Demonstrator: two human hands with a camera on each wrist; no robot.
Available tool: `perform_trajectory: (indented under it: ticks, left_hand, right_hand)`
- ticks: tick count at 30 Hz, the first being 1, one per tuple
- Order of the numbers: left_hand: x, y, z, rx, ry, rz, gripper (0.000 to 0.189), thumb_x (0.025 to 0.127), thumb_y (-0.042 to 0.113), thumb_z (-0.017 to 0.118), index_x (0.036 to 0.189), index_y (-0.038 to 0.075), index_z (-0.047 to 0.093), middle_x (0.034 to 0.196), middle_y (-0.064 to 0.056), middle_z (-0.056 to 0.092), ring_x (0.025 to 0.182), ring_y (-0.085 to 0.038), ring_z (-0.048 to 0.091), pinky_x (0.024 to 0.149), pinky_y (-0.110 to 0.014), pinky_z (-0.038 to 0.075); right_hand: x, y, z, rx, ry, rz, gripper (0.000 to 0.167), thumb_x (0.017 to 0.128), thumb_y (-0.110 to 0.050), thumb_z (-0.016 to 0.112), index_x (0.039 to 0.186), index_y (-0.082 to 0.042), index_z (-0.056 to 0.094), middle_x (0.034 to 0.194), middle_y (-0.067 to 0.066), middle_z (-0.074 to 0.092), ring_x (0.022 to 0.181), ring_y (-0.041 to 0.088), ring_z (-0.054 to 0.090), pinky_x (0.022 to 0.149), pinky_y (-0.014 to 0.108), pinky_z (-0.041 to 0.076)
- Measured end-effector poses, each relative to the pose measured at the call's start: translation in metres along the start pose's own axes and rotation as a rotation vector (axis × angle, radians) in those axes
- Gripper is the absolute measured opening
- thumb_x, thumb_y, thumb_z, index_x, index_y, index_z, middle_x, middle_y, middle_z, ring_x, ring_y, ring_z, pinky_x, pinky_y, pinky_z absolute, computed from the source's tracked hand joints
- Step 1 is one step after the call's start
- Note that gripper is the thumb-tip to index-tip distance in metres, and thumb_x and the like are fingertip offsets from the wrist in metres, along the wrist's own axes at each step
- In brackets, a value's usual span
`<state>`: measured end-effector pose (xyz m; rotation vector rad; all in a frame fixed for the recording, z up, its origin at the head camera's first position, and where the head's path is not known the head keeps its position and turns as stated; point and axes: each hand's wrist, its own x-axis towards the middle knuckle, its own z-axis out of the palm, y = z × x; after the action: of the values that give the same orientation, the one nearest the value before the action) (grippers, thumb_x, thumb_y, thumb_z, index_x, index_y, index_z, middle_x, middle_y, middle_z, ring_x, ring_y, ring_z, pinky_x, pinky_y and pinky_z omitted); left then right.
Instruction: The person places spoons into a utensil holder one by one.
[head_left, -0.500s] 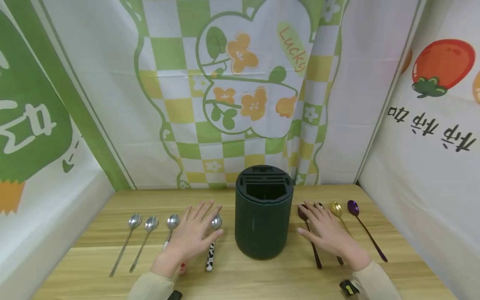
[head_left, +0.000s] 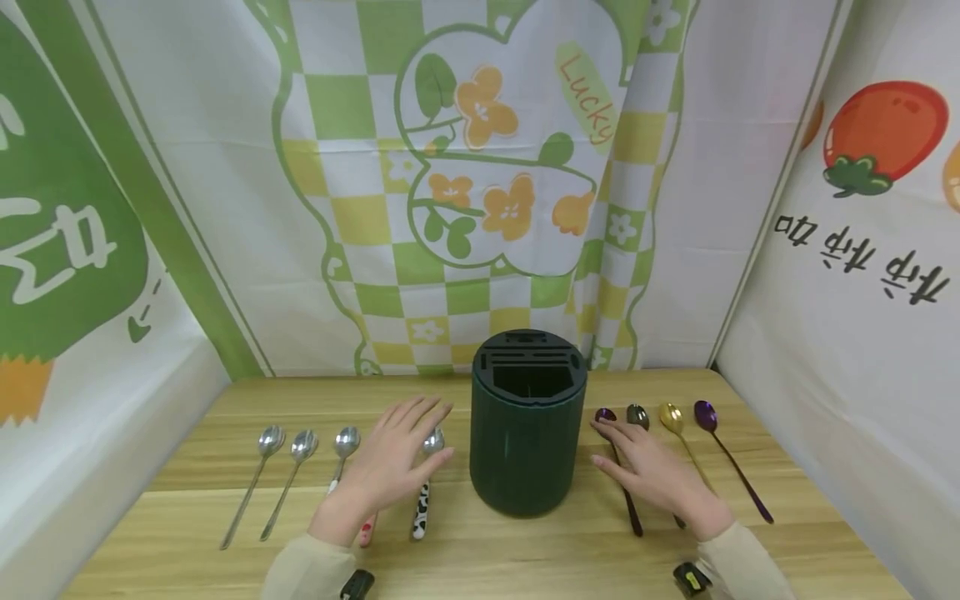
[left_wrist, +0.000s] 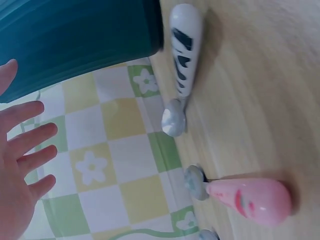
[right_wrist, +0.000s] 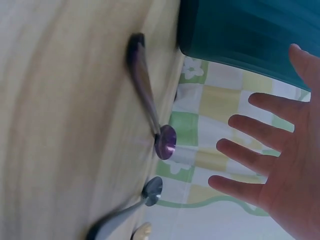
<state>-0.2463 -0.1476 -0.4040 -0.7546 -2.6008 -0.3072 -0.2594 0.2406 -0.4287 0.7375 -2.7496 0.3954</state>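
Note:
Over the spoons left of the dark green holder (head_left: 525, 458), my left hand (head_left: 386, 462) hovers with fingers extended and holds nothing. Beneath and beside it lie a cow-print-handled spoon (head_left: 422, 508) and a pink-handled spoon (left_wrist: 250, 197), whose bowl the hand hides in the head view. My right hand (head_left: 660, 475), also empty with spread fingers, hovers above a dark purple spoon (head_left: 630, 504) and a black spoon (head_left: 637, 415), covering part of each. Both wrist views show the palms raised off the table. The holder stands upright between the hands, its black slotted lid (head_left: 528, 354) on top.
Further left lie two plain silver spoons (head_left: 251, 492) (head_left: 288, 492) and a white-handled spoon (head_left: 347, 442). To the right are a gold spoon (head_left: 672, 418) and another purple spoon (head_left: 738, 467). A patterned curtain (head_left: 360, 221) hangs behind the wooden table (head_left: 517, 558).
My left hand has shifted slightly right, showing more of the pink handle. My right hand has drawn slightly left and down, uncovering the black spoon's bowl. The spoons and holder stay put.

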Motion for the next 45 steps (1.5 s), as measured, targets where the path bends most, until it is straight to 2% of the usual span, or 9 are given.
perform_trajectory:
  ticks: [9,20,25,32,39,45]
  left_hand:
    - [0.011,0.005,-0.011,-0.031,0.046,0.043,0.060,0.095,0.046,0.050,0.144,0.014,0.040,0.148,-0.010,0.040,0.138,-0.031,0.035,0.115,-0.049,0.022]
    - [0.024,0.008,-0.026,-0.023,0.067,0.084,0.060,0.095,0.048,0.049,0.145,0.014,0.041,0.148,-0.010,0.040,0.139,-0.030,0.033,0.116,-0.048,0.021]
    - [0.028,0.011,-0.034,-0.028,0.053,0.084,0.061,0.096,0.049,0.047,0.147,0.016,0.037,0.150,-0.008,0.039,0.140,-0.029,0.031,0.117,-0.047,0.019]
    - [0.034,0.014,-0.041,-0.021,0.095,0.120,0.059,0.096,0.046,0.049,0.145,0.015,0.040,0.148,-0.008,0.041,0.138,-0.031,0.035,0.114,-0.051,0.024]
    - [0.040,0.016,-0.049,-0.012,0.079,0.131,0.060,0.096,0.048,0.048,0.146,0.016,0.039,0.149,-0.006,0.039,0.139,-0.029,0.033,0.115,-0.047,0.023]
    - [0.046,0.018,-0.055,-0.018,0.093,0.165,0.059,0.096,0.047,0.048,0.145,0.015,0.040,0.147,-0.007,0.043,0.138,-0.028,0.035,0.115,-0.045,0.025]
  right_hand:
    - [0.000,0.003,0.006,0.007,-0.005,-0.003,0.056,0.095,-0.046,0.051,0.137,-0.009,0.050,0.134,0.022,0.052,0.121,0.039,0.052,0.097,0.053,0.045]
    - [0.000,0.007,0.009,0.042,-0.036,0.051,0.056,0.096,-0.047,0.050,0.135,-0.007,0.053,0.133,0.024,0.052,0.117,0.040,0.055,0.095,0.053,0.046]
    - [0.000,0.008,0.010,0.042,-0.047,0.077,0.056,0.096,-0.048,0.049,0.133,-0.007,0.054,0.133,0.023,0.053,0.114,0.039,0.058,0.093,0.052,0.048]
    - [0.000,0.009,0.011,0.035,-0.055,0.100,0.053,0.095,-0.043,0.053,0.130,-0.003,0.056,0.131,0.024,0.054,0.110,0.039,0.060,0.090,0.052,0.049]
    - [0.002,0.010,0.008,0.053,-0.089,0.124,0.052,0.096,-0.040,0.053,0.131,-0.002,0.055,0.133,0.026,0.052,0.112,0.041,0.058,0.092,0.053,0.047]
    - [0.002,0.009,0.008,0.047,-0.089,0.129,0.050,0.096,-0.038,0.054,0.129,-0.001,0.056,0.130,0.025,0.054,0.112,0.040,0.058,0.093,0.053,0.047]
